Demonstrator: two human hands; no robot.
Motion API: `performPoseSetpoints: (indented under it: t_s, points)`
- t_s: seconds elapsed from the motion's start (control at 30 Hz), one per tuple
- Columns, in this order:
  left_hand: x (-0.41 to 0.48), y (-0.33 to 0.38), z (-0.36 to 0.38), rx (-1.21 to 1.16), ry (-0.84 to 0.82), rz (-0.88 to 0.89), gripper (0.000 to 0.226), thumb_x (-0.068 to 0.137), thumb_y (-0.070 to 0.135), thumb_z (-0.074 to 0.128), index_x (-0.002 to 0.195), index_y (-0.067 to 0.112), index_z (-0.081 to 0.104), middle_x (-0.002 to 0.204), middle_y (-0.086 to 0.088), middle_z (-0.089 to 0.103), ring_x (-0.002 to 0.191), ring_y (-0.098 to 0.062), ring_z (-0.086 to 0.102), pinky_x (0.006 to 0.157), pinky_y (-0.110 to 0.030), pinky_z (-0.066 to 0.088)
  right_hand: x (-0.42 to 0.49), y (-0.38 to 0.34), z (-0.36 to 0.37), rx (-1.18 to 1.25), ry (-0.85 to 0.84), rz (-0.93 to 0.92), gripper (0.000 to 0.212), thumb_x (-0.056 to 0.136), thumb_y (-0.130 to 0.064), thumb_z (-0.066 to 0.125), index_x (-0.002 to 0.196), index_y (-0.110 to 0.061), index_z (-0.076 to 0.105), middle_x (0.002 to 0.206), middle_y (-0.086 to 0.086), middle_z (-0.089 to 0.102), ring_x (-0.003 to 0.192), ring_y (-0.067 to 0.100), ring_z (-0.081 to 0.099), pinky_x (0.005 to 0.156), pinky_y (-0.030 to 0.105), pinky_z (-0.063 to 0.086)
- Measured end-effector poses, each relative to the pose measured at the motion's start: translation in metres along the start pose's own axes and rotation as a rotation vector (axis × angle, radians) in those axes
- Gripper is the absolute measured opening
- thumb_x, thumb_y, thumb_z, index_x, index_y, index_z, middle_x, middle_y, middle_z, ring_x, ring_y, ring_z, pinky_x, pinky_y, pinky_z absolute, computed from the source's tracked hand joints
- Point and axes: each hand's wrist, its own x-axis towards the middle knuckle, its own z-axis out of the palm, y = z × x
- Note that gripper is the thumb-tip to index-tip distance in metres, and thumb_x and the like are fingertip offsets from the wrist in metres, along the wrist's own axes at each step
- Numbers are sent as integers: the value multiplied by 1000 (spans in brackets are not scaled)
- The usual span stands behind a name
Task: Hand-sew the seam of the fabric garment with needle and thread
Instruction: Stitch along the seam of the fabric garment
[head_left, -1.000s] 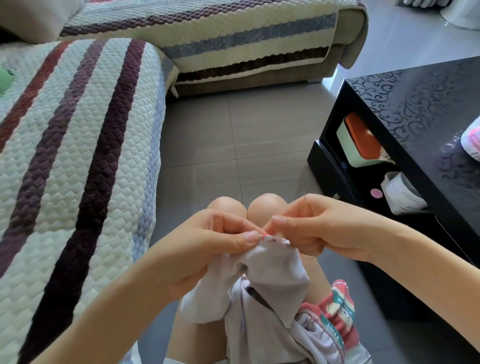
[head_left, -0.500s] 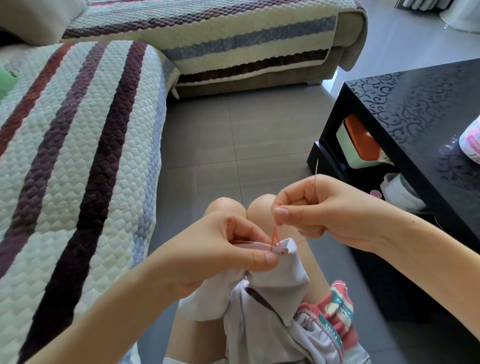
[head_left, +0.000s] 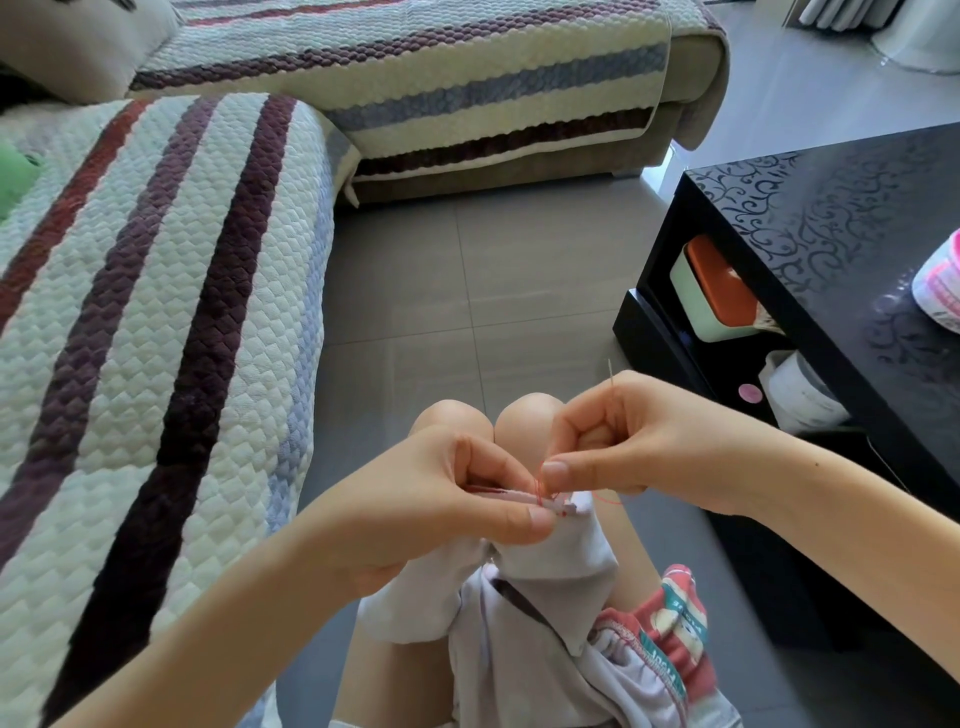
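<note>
While my left hand (head_left: 441, 499) pinches the seam of one pale garment (head_left: 550, 561) just before my two knees (head_left: 524, 415), my right hand (head_left: 628, 441) grips one needle (head_left: 612, 371), one red thread (head_left: 538, 487) trailing; waistband (head_left: 670, 623) lettering unreadable.

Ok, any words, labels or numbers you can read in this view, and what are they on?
No text is legible.
On the garment waistband: white lettering on teal, too blurred to read.
On the pink-and-white tub on the black table: print too blurred.
On the round pink sticker: too small to read.
</note>
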Motion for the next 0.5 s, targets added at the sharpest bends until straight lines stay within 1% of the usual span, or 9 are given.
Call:
performPoseSetpoints:
  t_s: [0.07,0.1,0.17,0.27,0.37,0.43,0.5]
  points:
    - [0,-1,0,7,6,-10,2,63,18,77,63,19,75,66,4,66,65,-1,60,62,-11,44,0,1,-2,49,30,-43,18,74,-22,78,61,-12,69,45,-8,50,41,3,31,42,14,24]
    - [1,-2,0,19,6,-14,2,63,20,77,64,19,75,67,3,65,66,-2,59,63,-11,44,0,0,-2,72,51,-59,15,73,-20,75,62,-11,70,45,-6,49,42,4,30,42,14,23]
    - [1,-3,0,44,5,-12,4,63,22,77,64,19,75,68,2,63,68,-4,58,66,-12,44,1,0,-2,110,85,-92,11,71,-17,71,61,-12,71,43,-5,44,42,6,26,42,16,20]
    - [2,-4,0,51,10,-2,6,63,20,77,66,16,75,68,0,62,68,-5,58,66,-13,46,2,2,0,159,112,-126,10,70,-15,72,61,-12,70,43,-2,36,42,8,24,43,19,19]
    - [3,-4,-1,76,9,8,6,63,20,77,67,16,75,68,-1,60,67,-7,56,65,-14,45,3,3,2,191,117,-144,10,70,-13,72,60,-10,69,43,-3,37,42,8,24,43,18,20]
    - [4,-5,-1,77,1,17,3,64,19,76,64,17,73,63,2,58,64,-5,54,62,-13,42,3,4,3,176,115,-132,13,70,-14,76,61,-9,69,43,-3,41,42,8,25,43,18,20]
    - [4,-6,-1,70,-1,29,5,66,17,76,62,18,72,61,3,56,62,-4,52,60,-12,41,3,1,4,98,115,-103,16,71,-21,80,64,-11,70,46,-2,47,43,9,27,44,20,20]
